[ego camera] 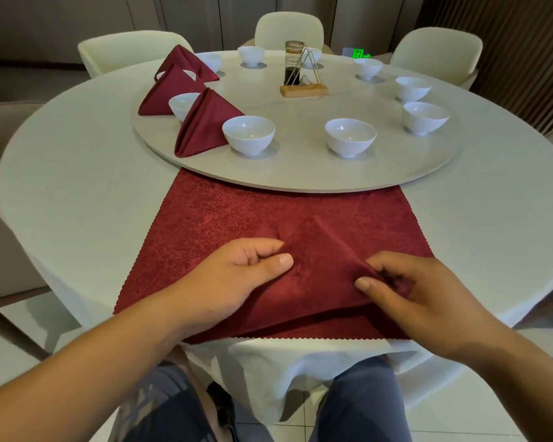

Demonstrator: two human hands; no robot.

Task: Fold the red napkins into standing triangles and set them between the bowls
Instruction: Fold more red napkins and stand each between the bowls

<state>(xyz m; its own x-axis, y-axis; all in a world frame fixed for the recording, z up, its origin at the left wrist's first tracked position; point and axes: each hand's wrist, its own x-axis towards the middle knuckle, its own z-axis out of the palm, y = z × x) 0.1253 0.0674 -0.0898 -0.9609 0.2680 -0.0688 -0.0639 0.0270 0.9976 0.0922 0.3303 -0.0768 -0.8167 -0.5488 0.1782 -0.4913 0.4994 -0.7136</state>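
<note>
left grip (237,269) and right grip (428,291) each pinch the folded napkin (323,266) lying between them.

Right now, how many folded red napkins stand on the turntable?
3, on the turntable, left side: nearest napkin, middle napkin, far napkin. None seems hidden. The left hand and right hand pinch a fourth napkin, unfinished.

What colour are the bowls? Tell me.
The bowls are plain white, best seen in the head view.

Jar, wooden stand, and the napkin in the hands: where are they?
Jar (292,65): head view, on its glass body.
Wooden stand (304,90): head view, on its base.
Napkin (321,266): head view, on the middle of the folded cloth.
</note>
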